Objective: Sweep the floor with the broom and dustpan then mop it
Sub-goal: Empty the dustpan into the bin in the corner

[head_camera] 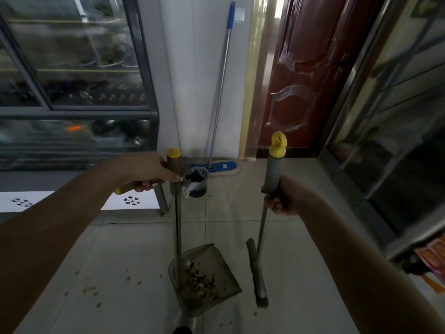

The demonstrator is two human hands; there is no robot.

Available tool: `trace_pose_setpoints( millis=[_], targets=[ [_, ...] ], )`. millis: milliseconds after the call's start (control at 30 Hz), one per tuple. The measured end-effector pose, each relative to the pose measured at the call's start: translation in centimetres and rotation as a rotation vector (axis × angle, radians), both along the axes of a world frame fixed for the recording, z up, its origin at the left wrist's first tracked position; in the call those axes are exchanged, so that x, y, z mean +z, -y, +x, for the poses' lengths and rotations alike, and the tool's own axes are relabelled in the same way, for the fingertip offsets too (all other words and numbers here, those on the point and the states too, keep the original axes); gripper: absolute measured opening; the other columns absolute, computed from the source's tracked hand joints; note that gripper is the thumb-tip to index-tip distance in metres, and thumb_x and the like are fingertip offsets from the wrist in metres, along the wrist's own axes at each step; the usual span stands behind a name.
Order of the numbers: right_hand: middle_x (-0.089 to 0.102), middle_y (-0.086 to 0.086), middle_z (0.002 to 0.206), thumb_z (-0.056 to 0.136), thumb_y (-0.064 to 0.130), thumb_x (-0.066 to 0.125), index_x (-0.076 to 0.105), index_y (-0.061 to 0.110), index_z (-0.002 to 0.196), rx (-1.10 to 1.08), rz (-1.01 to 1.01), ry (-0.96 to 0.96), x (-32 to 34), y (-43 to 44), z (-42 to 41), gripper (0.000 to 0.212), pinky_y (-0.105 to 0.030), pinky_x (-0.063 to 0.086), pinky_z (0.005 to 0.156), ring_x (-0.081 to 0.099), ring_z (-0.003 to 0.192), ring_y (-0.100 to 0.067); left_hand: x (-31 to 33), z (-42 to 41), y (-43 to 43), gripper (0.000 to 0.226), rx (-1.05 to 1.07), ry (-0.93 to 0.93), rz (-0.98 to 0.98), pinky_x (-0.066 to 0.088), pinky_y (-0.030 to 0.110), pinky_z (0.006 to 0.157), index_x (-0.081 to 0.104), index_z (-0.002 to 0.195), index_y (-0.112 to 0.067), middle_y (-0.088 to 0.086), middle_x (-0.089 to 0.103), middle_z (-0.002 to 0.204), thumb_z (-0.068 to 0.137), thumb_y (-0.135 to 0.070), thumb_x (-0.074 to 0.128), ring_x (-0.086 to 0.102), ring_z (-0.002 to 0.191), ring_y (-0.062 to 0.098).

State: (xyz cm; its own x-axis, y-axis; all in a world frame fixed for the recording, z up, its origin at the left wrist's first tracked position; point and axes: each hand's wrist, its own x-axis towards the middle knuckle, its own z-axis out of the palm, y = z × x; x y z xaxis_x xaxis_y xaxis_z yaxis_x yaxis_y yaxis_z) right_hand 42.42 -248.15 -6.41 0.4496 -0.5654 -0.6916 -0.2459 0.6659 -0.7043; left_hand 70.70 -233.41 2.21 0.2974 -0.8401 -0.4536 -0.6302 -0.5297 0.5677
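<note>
- Two long-handled tools are held upright, one in each hand, so that the floor (301,249) can be reached without stooping
- The left grip (149,175) is curled closed round the side handle of the dustpan (224,268), which is held low at the tiles and loaded with swept scraps
- The right grip (283,197) is wrapped tight round the grey sleeve of the broom (261,285), whose bristles are set just beside the pan's right edge
- Crumbs (92,291) are seen scattered further left, so sweeping is judged unfinished
- The mop (220,92) is leaned against the far wall, untouched
</note>
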Motion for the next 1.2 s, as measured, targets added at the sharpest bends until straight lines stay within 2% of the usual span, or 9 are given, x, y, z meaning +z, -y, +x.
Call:
trace_pose_setpoints(
  millis=[67,300,400,567,767,933,1067,1200],
  targets=[
    [0.045,-0.005,0.043,0.094,0.027,0.033,0.045,0.010,0.073,-0.022,-0.011,-0.010,-0.4,2.0,1.1,0.030,-0.009,0.033,0.032,0.036,0.027,-0.009,-0.3,1.6,2.6,0.031,-0.027,0.016,-0.005,0.035,0.020,0.034,0.062,0.086,0.002,0.002,0.044,0.044,0.083,-0.028,0.067,0.039,0.032,0.011],
    [0.046,-0.007,0.043,0.092,0.021,0.035,0.046,0.010,0.070,-0.104,0.020,-0.062,-1.5,9.7,7.4,0.027,-0.011,0.037,0.031,0.039,0.026,-0.010,-1.5,9.2,11.8,0.026,-0.118,0.022,0.016,0.034,0.019,0.033,0.059,0.069,-0.008,-0.005,0.045,0.036,0.083,-0.029,0.067,0.040,0.030,0.007],
    [0.047,-0.007,0.043,0.094,0.023,0.036,0.046,0.010,0.069,-0.143,0.033,-0.081,-1.9,12.7,10.4,0.030,-0.013,0.041,0.032,0.043,0.027,-0.012,-2.1,12.7,14.9,0.024,-0.120,-0.035,0.009,0.033,0.017,0.032,0.060,0.072,-0.006,-0.004,0.045,0.038,0.083,-0.027,0.067,0.040,0.030,0.006],
    [0.047,-0.007,0.041,0.094,0.025,0.035,0.044,0.010,0.069,-0.175,0.079,-0.042,-2.1,16.6,14.9,0.031,-0.013,0.043,0.035,0.044,0.028,-0.013,-2.7,16.7,19.3,0.026,-0.158,-0.046,0.019,0.035,0.022,0.039,0.061,0.071,-0.010,-0.001,0.047,0.046,0.080,-0.032,0.070,0.041,0.038,0.010],
    [0.046,-0.007,0.041,0.095,0.028,0.032,0.044,0.008,0.068,-0.195,0.058,-0.006,-1.5,21.6,18.7,0.035,-0.013,0.043,0.035,0.043,0.028,-0.012,-2.7,19.6,23.4,0.026,-0.148,-0.075,0.036,0.037,0.021,0.039,0.061,0.074,-0.010,-0.003,0.048,0.045,0.079,-0.033,0.071,0.043,0.038,0.009],
    [0.047,-0.008,0.045,0.094,0.025,0.033,0.043,0.008,0.069,-0.145,0.054,-0.021,-1.7,26.8,21.3,0.032,-0.014,0.044,0.034,0.047,0.029,-0.013,-3.6,21.0,27.1,0.024,-0.080,-0.069,0.042,0.037,0.019,0.037,0.061,0.073,-0.011,-0.003,0.048,0.044,0.080,-0.033,0.069,0.044,0.035,0.007],
    [0.048,-0.011,0.058,0.097,0.031,0.033,0.043,0.006,0.071,-0.090,0.066,-0.030,-2.9,32.1,22.7,0.037,-0.017,0.046,0.033,0.050,0.030,-0.016,-5.0,21.3,30.3,0.024,0.018,-0.093,0.060,0.037,0.019,0.035,0.060,0.073,-0.009,-0.005,0.046,0.037,0.080,-0.030,0.070,0.042,0.032,0.007],
    [0.055,-0.012,0.049,0.098,0.030,0.034,0.043,0.008,0.072,0.009,0.142,-0.054,-4.3,39.0,23.6,0.035,-0.019,0.046,0.034,0.051,0.031,-0.017,-6.1,20.8,33.8,0.024,0.120,-0.138,0.086,0.034,0.017,0.032,0.060,0.075,-0.005,-0.004,0.044,0.035,0.083,-0.026,0.067,0.038,0.029,0.007]
  ],
)
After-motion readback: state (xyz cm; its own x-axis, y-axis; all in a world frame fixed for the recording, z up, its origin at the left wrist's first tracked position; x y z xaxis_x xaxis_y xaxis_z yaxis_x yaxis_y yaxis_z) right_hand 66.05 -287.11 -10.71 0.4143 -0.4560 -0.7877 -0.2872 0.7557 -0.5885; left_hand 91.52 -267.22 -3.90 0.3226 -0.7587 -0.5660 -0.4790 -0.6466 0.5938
